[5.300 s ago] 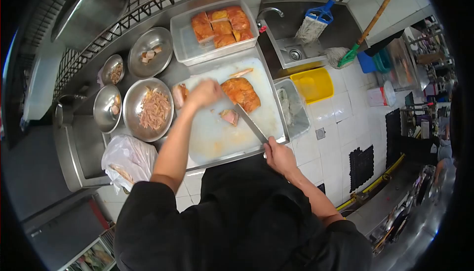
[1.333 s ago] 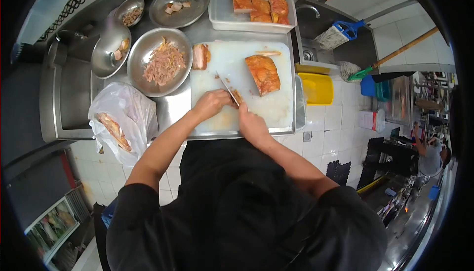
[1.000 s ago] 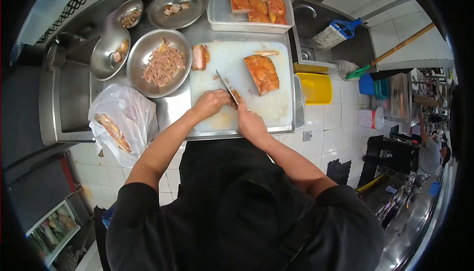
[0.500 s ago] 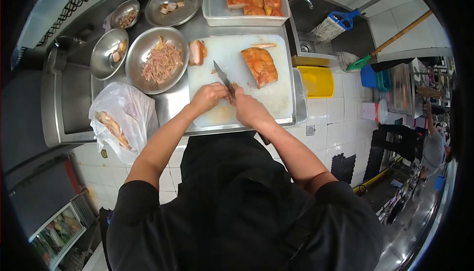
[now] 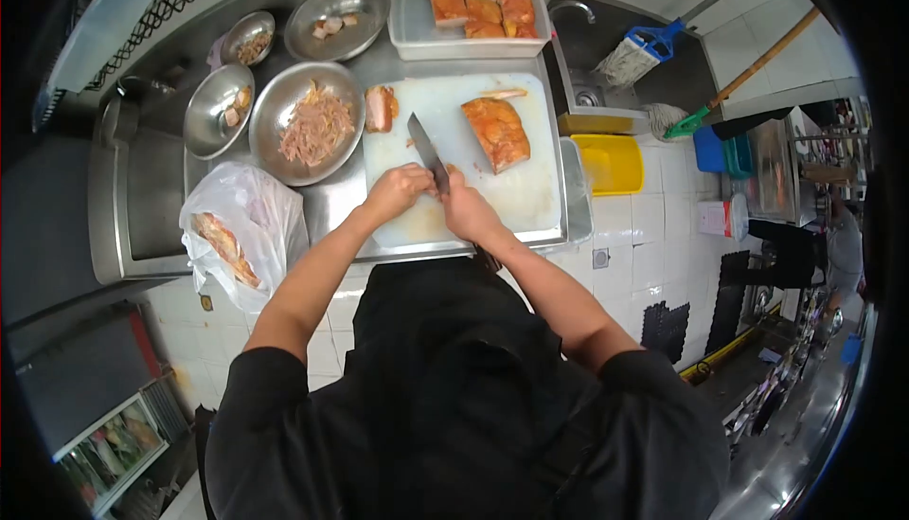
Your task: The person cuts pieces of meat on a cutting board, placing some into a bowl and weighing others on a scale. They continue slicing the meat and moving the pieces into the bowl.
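My right hand (image 5: 468,212) is closed on the handle of a kitchen knife (image 5: 429,153), its blade pointing away from me over the white cutting board (image 5: 402,228). Beside the blade, my left hand (image 5: 400,190) has its fingers bent and pinched on a small piece of meat, mostly hidden by them. A large orange-skinned block of roast meat (image 5: 498,134) lies on the board's right side. A smaller chunk of meat (image 5: 381,109) sits at its upper left corner, and a thin pale strip (image 5: 503,94) near the far edge.
Left of the board stand a bowl of shredded meat (image 5: 317,132), several smaller metal bowls (image 5: 216,132) and a plastic bag (image 5: 248,203) with meat. A plastic tub (image 5: 469,49) of meat blocks is behind. A sink (image 5: 630,70) and yellow bin (image 5: 608,165) are to the right.
The knife blade has turned and shows more of its flat side. Both hands stay close together at the same spot on the board. A person in the right background has moved farther right.
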`<state>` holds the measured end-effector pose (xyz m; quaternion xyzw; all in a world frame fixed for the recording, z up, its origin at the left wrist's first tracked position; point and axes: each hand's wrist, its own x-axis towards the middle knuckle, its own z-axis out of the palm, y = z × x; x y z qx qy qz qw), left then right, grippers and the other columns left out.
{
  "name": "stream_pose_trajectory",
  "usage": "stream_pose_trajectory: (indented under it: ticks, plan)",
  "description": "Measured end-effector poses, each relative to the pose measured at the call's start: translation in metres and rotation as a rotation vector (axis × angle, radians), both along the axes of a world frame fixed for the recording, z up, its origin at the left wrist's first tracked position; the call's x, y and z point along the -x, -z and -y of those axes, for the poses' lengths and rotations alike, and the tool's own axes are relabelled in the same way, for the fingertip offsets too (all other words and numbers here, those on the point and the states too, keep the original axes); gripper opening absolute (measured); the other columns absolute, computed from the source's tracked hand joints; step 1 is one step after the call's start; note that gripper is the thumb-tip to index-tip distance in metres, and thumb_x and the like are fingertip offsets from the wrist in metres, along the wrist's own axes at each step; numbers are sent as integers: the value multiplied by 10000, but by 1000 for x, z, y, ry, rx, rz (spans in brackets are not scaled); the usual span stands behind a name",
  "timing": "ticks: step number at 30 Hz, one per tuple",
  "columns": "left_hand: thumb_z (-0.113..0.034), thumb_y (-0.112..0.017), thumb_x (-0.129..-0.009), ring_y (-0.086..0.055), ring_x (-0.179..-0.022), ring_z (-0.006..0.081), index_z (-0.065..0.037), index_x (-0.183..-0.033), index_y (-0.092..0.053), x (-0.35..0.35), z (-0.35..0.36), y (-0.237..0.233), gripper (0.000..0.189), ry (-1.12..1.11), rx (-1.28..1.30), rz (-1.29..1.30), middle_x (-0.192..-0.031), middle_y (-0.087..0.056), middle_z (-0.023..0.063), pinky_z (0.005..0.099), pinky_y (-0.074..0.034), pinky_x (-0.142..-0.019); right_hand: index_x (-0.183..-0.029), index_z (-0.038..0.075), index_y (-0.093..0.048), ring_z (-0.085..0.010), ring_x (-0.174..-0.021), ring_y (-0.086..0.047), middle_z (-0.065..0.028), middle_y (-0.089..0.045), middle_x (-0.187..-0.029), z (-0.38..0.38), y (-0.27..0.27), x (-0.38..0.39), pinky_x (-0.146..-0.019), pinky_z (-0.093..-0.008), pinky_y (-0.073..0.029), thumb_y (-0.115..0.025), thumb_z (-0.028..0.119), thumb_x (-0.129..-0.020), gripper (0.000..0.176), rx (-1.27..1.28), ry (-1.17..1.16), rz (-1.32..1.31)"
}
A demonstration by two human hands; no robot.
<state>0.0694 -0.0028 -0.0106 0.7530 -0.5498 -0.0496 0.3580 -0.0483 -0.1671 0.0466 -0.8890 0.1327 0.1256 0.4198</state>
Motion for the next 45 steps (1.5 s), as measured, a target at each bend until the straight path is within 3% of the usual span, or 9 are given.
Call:
stream_pose_trajectory:
  ticks: [7, 10, 13, 18, 22, 32, 34, 37, 45]
  plan:
    - [-19, -697, -855, -689, -957, 313, -22, -914, -729, 36, 3, -9, 68, -298, 7, -111, -973, -729, 124, 395, -566, -846, -1183, -43, -451, -568, -969, -610, -387, -651, -937, 72, 1, 58, -846, -602, -483, -559, 199, -996, 324, -33, 22, 56]
    - [-73, -708, -891, -673, -1034, 321, -36, -1001, -732, 49, 11, -11, 119, -457, 38, -241, -1050, -726, 124, 406, -535, -926, -1138, -36, -455, -520, -771, -667, -363, -656, -852, 84, 9, 80, -692, -567, -528, -566, 199, -1004, 293, -74, 10, 70]
    - [-207, -690, -938, -606, -1200, 372, -12, -1194, -676, 67, 29, -5, 322, -734, 42, -172, -1232, -673, 192, 454, -449, -1062, -1104, -32, -418, -247, -401, -574, -206, -610, -692, 83, 3, 88, -373, -397, -447, -544, 190, -1034, 264, -227, 99, -159]
    - [-454, -580, -984, -325, -1458, 456, 57, -1471, -422, 93, 85, 13, 724, -896, -82, -78, -1549, -377, 300, 529, -238, -1215, -1128, -31, -421, -236, -390, -565, -150, -582, -651, 79, 30, 86, -369, -387, -450, -545, 180, -1031, 263, -448, 94, -148]
    - [-388, -555, -1006, -366, -1431, 448, 53, -1442, -468, 91, 113, 7, 626, -1087, 47, -115, -1527, -410, 290, 517, -284, -1196, -1147, -46, -410, -244, -393, -567, -158, -589, -660, 73, 33, 82, -372, -388, -457, -551, 195, -1027, 304, -477, 93, -94]
    - [-398, -594, -989, -375, -1432, 433, 58, -1410, -510, 89, 120, 9, 627, -1111, -6, -107, -1547, -387, 289, 476, -309, -1190, -1202, -26, -454, -227, -383, -554, -132, -577, -636, 81, 42, 93, -362, -384, -442, -578, 213, -1022, 324, -486, 48, -54]
    - [-430, -621, -966, -369, -1439, 427, 52, -1409, -514, 83, 115, 4, 663, -1163, -102, 185, -1556, -376, 284, 474, -320, -1186, -1165, -34, -458, -242, -395, -569, -147, -587, -673, 85, 41, 90, -363, -395, -454, -571, 218, -1018, 313, -492, 45, -85]
    - [-450, -642, -949, -391, -1426, 426, 46, -1394, -528, 61, 104, 2, 676, -1255, -192, 146, -1522, -426, 281, 468, -340, -1175, -1166, -40, -468, -243, -393, -570, -142, -587, -675, 88, 44, 89, -367, -392, -458, -572, 220, -1019, 317, -523, 54, -110]
    - [-398, -664, -951, -463, -1364, 429, 53, -1378, -538, 91, 102, 1, 634, -949, -34, -99, -1433, -520, 286, 461, -375, -1149, -1201, -31, -437, -243, -407, -582, -144, -594, -688, 80, 44, 87, -368, -391, -462, -553, 208, -1025, 319, -549, 29, -125]
